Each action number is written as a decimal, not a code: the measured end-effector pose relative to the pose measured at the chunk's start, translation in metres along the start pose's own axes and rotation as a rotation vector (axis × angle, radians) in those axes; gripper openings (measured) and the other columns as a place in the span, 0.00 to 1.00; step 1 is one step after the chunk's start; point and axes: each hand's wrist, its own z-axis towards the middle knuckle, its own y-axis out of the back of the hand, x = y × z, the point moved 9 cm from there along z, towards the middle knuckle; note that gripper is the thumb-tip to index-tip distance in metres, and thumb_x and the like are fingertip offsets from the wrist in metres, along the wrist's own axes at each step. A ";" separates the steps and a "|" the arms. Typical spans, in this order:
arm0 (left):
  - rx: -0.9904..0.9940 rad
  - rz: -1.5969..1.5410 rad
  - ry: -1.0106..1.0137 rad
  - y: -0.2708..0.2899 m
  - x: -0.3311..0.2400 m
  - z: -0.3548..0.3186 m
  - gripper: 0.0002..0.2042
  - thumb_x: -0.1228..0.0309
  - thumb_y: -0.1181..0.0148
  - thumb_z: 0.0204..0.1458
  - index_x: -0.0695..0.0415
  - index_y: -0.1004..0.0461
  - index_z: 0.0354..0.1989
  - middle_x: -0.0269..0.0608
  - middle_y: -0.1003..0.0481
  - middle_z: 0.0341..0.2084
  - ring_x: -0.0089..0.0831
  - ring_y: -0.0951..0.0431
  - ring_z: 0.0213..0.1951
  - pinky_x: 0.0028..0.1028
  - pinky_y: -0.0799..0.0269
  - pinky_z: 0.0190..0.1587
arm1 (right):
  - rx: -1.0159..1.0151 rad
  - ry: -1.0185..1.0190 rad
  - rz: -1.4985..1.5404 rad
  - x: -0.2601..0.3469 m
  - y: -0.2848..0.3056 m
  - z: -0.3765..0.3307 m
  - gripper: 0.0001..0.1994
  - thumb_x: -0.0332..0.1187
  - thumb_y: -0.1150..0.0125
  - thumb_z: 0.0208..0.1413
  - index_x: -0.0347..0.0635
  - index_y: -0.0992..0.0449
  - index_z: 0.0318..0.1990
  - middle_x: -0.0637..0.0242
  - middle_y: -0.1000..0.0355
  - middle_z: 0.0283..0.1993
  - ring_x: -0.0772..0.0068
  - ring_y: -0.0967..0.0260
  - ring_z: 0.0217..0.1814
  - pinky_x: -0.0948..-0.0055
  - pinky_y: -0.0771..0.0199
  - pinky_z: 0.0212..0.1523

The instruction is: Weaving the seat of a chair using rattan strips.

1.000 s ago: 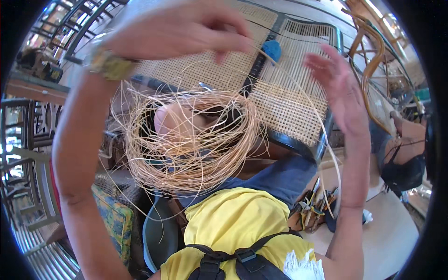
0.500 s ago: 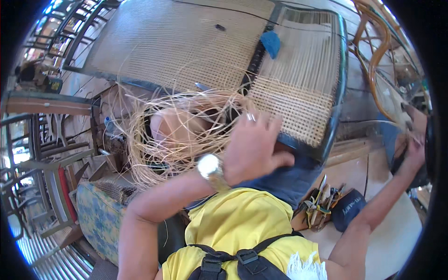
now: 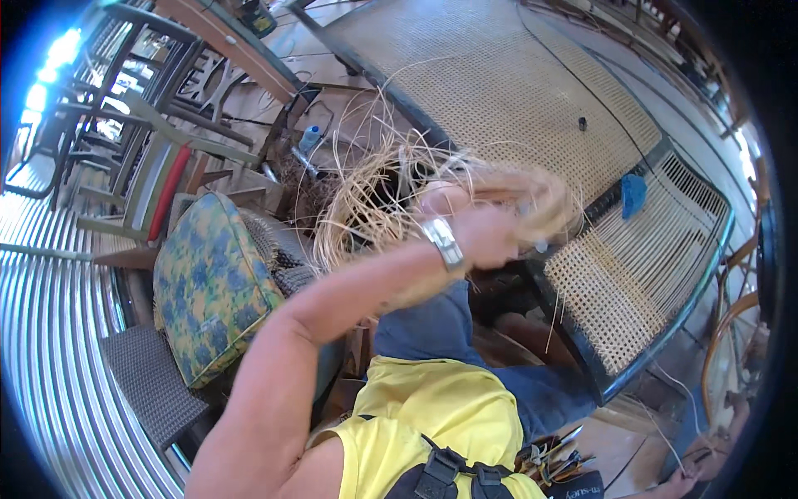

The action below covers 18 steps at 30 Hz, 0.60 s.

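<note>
Cane coil (image 3: 391, 200) between cushion (image 3: 212, 283) and woven panel (image 3: 515, 91).

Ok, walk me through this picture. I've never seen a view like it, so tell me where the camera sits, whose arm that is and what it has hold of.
There is no machine here. A person wears a wide fisheye camera on the head, looking down, so straight edges bend near the rim.

The bare arm rising from the bottom is the wearer's left arm, with a watch on the wrist. The left hand grips a loose tangle of pale cane strands and is blurred. The right hand is just visible low at the right edge, near the floor; what it holds cannot be made out.

Beyond the hand lies a large frame with a woven cane panel, its near end only partly woven, with a small blue thing on it. To the left is a flowered cushion on a seat. Hand tools lie by the wearer's yellow shirt.
</note>
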 end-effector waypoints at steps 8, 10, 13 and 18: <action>-0.636 0.074 0.632 0.365 0.321 -0.203 0.23 0.51 0.44 0.57 0.62 0.21 0.44 0.36 0.21 0.34 0.23 0.23 0.36 0.30 0.27 0.34 | 0.497 -0.043 0.113 -0.025 0.163 0.089 0.10 0.31 0.50 0.68 0.35 0.31 0.50 0.77 0.54 0.22 0.84 0.57 0.23 0.82 0.54 0.23; -0.783 -0.059 0.615 0.380 0.311 -0.246 0.21 0.53 0.46 0.58 0.61 0.20 0.42 0.42 0.20 0.37 0.29 0.21 0.38 0.34 0.26 0.38 | 0.614 -0.251 0.232 -0.070 0.047 0.048 0.09 0.33 0.46 0.66 0.37 0.29 0.46 0.79 0.55 0.21 0.84 0.58 0.22 0.83 0.57 0.22; -1.402 0.809 0.933 0.500 0.304 -0.632 0.19 0.56 0.48 0.59 0.59 0.20 0.43 0.45 0.20 0.39 0.33 0.21 0.40 0.37 0.26 0.42 | 0.647 -0.322 0.071 -0.176 -0.128 -0.014 0.08 0.35 0.44 0.66 0.40 0.27 0.43 0.76 0.39 0.25 0.86 0.48 0.21 0.83 0.55 0.16; -1.896 0.915 1.235 0.375 0.309 -0.837 0.17 0.57 0.48 0.59 0.54 0.23 0.48 0.47 0.21 0.46 0.45 0.21 0.49 0.40 0.27 0.51 | 1.314 -0.232 -0.040 -0.183 -0.338 -0.165 0.10 0.34 0.49 0.69 0.38 0.25 0.38 0.75 0.38 0.23 0.87 0.45 0.22 0.84 0.46 0.22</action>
